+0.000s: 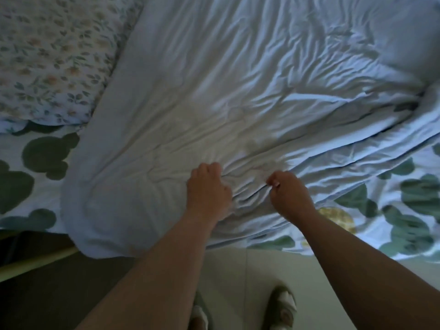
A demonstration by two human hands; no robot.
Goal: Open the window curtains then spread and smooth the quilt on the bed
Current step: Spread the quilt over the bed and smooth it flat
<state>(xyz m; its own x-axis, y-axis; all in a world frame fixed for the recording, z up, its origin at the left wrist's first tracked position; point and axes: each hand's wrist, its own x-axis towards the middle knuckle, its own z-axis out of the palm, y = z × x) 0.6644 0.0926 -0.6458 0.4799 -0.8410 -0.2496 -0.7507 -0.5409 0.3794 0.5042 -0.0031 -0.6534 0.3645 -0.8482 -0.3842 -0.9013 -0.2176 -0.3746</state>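
Dim bedside, leaf-print sheet (404,210) showing: left hand (208,191) and right hand (289,194) both fisted on the rumpled pale quilt (238,91). Best drawn evenly toward the near edge, keeping both grips level.

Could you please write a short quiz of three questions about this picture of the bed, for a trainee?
1. True or false: both hands grip the pale quilt.
2. The pillow at the upper left has which pattern? A. stripes B. small flowers C. plain
3. Fill in: the sheet under the quilt carries large green ____ shapes.

Key:
1. True. The left hand and the right hand each close on bunched fabric near the quilt's near edge.
2. B.
3. Leaf.
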